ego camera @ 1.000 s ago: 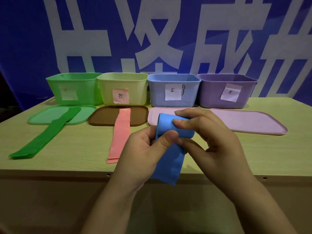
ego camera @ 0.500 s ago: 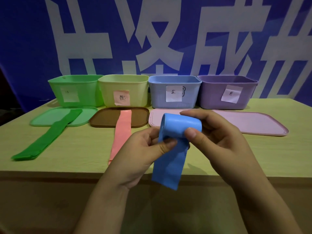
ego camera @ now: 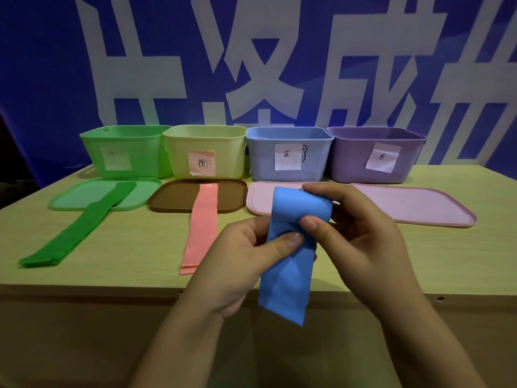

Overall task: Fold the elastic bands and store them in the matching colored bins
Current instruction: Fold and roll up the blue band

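While both of my hands work above the near edge of the pale wooden table (ego camera: 391, 256), they hold one item between them: a flat blue elastic band (ego camera: 291, 264), its upper part rolled over, its tail hanging down past the table edge. My left hand (ego camera: 246, 264) pinches the band by thumb just below the roll; my right hand (ego camera: 361, 242) grips the roll, thumb in front, fingers over its top.

Items on the table, left to right:
- flat green elastic band (ego camera: 75, 233), far end lying on a light green plastic lid (ego camera: 72, 196);
- flat pink elastic band (ego camera: 200, 231), far end on a brown lid (ego camera: 173, 197);
- long pale pink lid (ego camera: 405, 205).

Back row: green plastic bin (ego camera: 126, 152), pale yellow bin (ego camera: 204, 152), blue bin (ego camera: 288, 158), purple bin (ego camera: 375, 158), each with a paper label.
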`<state>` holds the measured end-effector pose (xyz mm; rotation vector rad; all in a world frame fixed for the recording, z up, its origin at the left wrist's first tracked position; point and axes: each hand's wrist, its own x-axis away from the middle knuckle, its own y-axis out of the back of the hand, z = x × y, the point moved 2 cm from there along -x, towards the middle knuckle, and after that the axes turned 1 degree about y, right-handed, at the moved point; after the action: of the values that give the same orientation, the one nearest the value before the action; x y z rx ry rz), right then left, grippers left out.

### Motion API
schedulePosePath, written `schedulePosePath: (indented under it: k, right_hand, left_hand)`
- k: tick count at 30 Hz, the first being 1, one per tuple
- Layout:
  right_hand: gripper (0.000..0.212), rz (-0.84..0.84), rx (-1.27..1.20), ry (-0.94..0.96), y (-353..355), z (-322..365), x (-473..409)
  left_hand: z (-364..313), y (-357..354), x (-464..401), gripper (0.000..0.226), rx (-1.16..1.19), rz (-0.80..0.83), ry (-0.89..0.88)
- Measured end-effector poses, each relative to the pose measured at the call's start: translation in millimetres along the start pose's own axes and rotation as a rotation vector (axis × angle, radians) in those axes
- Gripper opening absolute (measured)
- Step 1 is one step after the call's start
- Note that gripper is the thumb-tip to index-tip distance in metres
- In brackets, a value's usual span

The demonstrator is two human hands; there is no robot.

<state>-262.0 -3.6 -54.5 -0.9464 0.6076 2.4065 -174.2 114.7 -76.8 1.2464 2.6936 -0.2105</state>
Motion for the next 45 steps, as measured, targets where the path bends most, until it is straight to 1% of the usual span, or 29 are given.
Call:
schedulePosePath:
  k: [4, 5, 7, 9, 11, 14, 15, 18, 19, 20, 23, 26, 27, 28, 30, 32, 34, 40, 45]
  right_hand:
    - [0.026, 0.033, 0.075, 0.051, 0.4, -4.4, 1.5]
    - [0.027, 0.048, 0.089, 0.064, -0.7, -5.0, 2.1]
    - [0.03, 0.07, 0.118, 0.09, -3.9, -8.0, 4.0]
    - [0.031, 0.087, 0.154, 0.119, -6.4, -11.2, 5.2]
    - [0.03, 0.124, 0.097, 0.081, -4.8, -12.3, 5.5]
    - [0.025, 0.199, -0.156, -0.132, 3.8, -6.8, 4.0]
    - [0.027, 0.203, -0.161, -0.169, 6.2, -5.1, 3.3]
    - [0.033, 0.206, -0.087, -0.222, 6.3, -3.7, 0.9]
    - [0.034, 0.214, -0.082, -0.23, 4.7, -4.3, 0.4]
    - [0.033, 0.215, -0.079, -0.233, 3.2, -4.0, 0.2]
    - [0.026, 0.182, -0.066, -0.213, 2.9, -4.2, 1.1]
    - [0.024, 0.137, -0.11, -0.183, 3.8, -0.8, 2.6]
    - [0.023, 0.112, -0.142, -0.176, 5.1, 1.5, 3.0]
    - [0.023, 0.082, -0.175, -0.176, 6.4, 3.3, 3.0]
    - [0.022, 0.036, -0.231, -0.182, 9.4, 5.2, 2.5]
    - [0.023, 0.012, -0.243, -0.173, 10.6, 3.6, 2.1]
    - [0.024, -0.014, -0.228, -0.166, 10.2, 1.1, 1.8]
    - [0.026, -0.047, -0.154, -0.096, 5.2, 2.2, 3.2]
    - [0.027, -0.042, -0.02, -0.025, -2.7, -4.6, 6.7]
  left_hand:
    - [-2.6, -0.7, 4.3, 0.031, 0.013, 0.042, 0.001]
    - [-1.7, 0.2, 4.6, 0.035, 0.007, 0.037, -0.003]
    - [1.4, 1.4, 3.9, 0.054, -0.015, 0.004, -0.022]
    - [5.5, 1.9, 2.7, 0.07, -0.048, -0.069, -0.034]
    - [7.7, 2.2, 2.4, 0.072, -0.064, -0.103, -0.038]
    - [4.3, 3.9, 2.1, 0.069, -0.095, -0.094, -0.059]
    - [2.3, 4.7, 2.2, 0.065, -0.103, -0.086, -0.068]
    - [0.0, 5.1, 2.3, 0.039, -0.081, -0.065, -0.072]
    - [-0.5, 4.3, 2.6, 0.033, -0.068, -0.064, -0.068]
    - [-1.3, 3.4, 2.9, 0.032, -0.056, -0.062, -0.061]
    - [0.3, 4.0, 1.4, 0.04, -0.027, -0.049, -0.047]
    - [4.0, 9.5, -2.5, 0.053, 0.062, 0.014, -0.027]
    - [5.5, 11.2, -3.1, 0.053, 0.102, 0.035, -0.025]
    - [6.7, 12.3, -3.4, 0.048, 0.138, 0.043, -0.023]
    - [9.4, 12.6, -2.7, 0.028, 0.17, 0.008, -0.006]
    - [10.9, 9.4, -1.3, 0.018, 0.113, -0.05, 0.004]
    - [10.3, 4.4, 0.4, 0.016, 0.012, -0.092, -0.016]
    - [4.7, -7.0, 9.3, 0.025, -0.061, -0.139, -0.09]
    - [7.9, -6.6, 11.2, 0.031, -0.038, -0.157, -0.06]
